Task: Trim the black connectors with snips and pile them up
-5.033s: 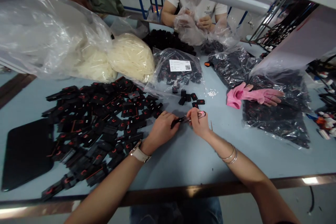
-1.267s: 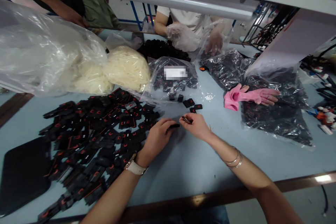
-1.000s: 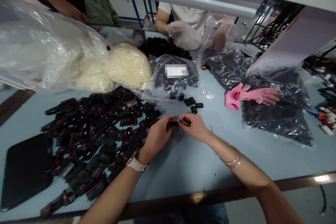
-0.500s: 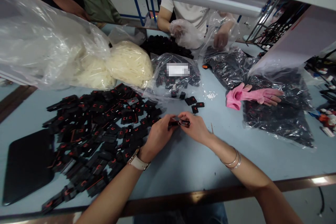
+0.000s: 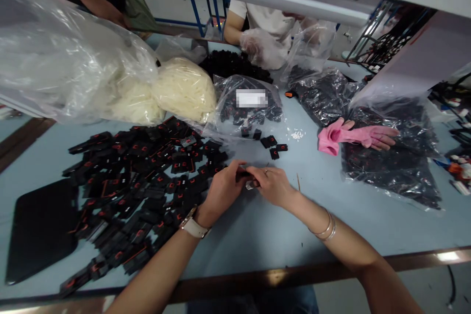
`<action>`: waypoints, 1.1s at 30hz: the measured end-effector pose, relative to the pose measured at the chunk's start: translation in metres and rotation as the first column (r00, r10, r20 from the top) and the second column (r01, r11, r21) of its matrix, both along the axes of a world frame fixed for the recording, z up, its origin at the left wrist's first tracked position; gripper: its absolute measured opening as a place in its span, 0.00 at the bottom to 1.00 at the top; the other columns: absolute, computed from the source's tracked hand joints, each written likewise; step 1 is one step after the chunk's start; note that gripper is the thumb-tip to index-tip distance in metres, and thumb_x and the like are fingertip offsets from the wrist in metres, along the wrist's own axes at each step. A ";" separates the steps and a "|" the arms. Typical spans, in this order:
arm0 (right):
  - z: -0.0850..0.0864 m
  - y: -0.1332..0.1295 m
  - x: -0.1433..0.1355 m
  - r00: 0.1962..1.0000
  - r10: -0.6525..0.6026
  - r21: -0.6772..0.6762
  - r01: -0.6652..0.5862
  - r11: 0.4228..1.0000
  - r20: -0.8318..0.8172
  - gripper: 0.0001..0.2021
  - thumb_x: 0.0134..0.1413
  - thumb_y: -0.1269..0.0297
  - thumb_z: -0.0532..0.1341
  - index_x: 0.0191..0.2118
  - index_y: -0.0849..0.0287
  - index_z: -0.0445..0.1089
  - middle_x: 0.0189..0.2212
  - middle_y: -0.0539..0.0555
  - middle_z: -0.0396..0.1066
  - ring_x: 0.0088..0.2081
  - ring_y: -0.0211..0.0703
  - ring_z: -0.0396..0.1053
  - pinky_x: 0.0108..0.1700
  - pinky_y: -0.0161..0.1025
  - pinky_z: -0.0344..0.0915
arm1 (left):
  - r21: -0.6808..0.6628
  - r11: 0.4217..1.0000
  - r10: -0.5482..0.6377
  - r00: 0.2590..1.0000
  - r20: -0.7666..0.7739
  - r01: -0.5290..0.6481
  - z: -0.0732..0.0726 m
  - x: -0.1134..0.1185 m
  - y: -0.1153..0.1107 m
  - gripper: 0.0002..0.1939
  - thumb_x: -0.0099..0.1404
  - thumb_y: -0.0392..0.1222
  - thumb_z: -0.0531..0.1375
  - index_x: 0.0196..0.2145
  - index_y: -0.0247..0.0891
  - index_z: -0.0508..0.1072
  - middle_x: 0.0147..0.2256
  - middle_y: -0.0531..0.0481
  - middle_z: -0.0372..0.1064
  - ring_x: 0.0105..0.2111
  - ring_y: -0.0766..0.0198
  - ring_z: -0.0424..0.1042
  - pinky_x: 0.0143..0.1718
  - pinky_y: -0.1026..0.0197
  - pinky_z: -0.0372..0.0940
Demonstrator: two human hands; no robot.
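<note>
Over the middle of the table, my left hand (image 5: 225,190) is closed, thumb and fingers pinching a small black plastic part (image 5: 241,175) that the fingers mostly hide. Meeting it from the other side, my right hand (image 5: 274,184) has its fingers bent closed on the same part. A pale, shiny bit (image 5: 250,185) shows just under the right fingertips; what it is I cannot tell. To the left of my hands spreads a heap of black plastic parts (image 5: 147,191) with red-orange marks. Several similar small parts (image 5: 274,146) lie just beyond my hands.
A black tray (image 5: 42,230) lies at the left. Clear bags of cream-coloured pieces (image 5: 184,88) and a labelled bag of black parts (image 5: 250,113) stand behind. Small white bits (image 5: 296,134), a pink glove (image 5: 356,136) and more bagged parts (image 5: 390,176) are right. Across the table, a person (image 5: 265,24) handles clear bags.
My right hand has turned, its fingers now folding over the part and hiding more of it. A pale, shiny bit has come into sight below them. My left hand stays nearly in place.
</note>
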State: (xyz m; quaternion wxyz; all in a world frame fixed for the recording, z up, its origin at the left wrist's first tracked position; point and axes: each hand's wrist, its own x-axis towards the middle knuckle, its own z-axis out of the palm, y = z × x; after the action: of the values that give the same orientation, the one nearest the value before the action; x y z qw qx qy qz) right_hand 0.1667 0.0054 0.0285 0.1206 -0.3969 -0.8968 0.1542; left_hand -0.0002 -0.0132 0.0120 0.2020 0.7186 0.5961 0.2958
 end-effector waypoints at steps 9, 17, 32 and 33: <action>-0.002 -0.003 0.000 1.000 -0.001 -0.088 -0.001 0.996 -0.025 0.20 0.56 0.72 0.54 0.54 0.56 0.65 0.40 0.53 0.77 0.38 0.41 0.74 0.39 0.35 0.64 | -0.003 1.000 -0.009 1.000 -0.003 0.009 -0.001 -0.001 0.000 0.14 0.59 0.35 0.58 0.44 0.40 0.65 0.30 0.51 0.76 0.30 0.60 0.76 0.29 0.64 0.66; 0.005 0.031 0.019 0.884 -0.327 -0.239 0.257 0.937 -0.333 0.12 0.55 0.64 0.56 0.42 0.58 0.73 0.34 0.52 0.77 0.34 0.39 0.72 0.36 0.33 0.64 | 0.068 0.995 -0.065 0.979 -0.194 0.080 0.000 -0.001 0.000 0.06 0.62 0.37 0.57 0.37 0.39 0.72 0.33 0.49 0.76 0.33 0.58 0.75 0.34 0.61 0.68; 0.003 0.091 0.101 0.755 -0.607 0.105 0.602 0.791 0.247 0.12 0.60 0.62 0.55 0.41 0.57 0.75 0.38 0.57 0.72 0.38 0.45 0.69 0.34 0.36 0.56 | 0.142 0.983 -0.082 0.975 -0.207 0.113 -0.006 -0.003 -0.001 0.04 0.63 0.37 0.58 0.35 0.37 0.72 0.32 0.49 0.75 0.32 0.60 0.75 0.34 0.61 0.68; 0.001 0.091 0.100 0.755 -0.606 0.111 0.600 0.793 0.250 0.12 0.61 0.63 0.55 0.41 0.57 0.75 0.39 0.58 0.72 0.39 0.45 0.69 0.34 0.36 0.56 | 0.144 0.983 -0.082 0.975 -0.205 0.113 -0.006 -0.003 -0.001 0.04 0.63 0.37 0.58 0.35 0.37 0.72 0.32 0.49 0.75 0.32 0.60 0.75 0.34 0.61 0.68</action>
State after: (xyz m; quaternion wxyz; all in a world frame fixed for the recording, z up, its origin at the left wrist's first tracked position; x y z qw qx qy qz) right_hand 0.2670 0.0964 0.0298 0.0439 -0.6802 -0.7306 0.0404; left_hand -0.0027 -0.0140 0.0056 0.0995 0.7864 0.5523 0.2580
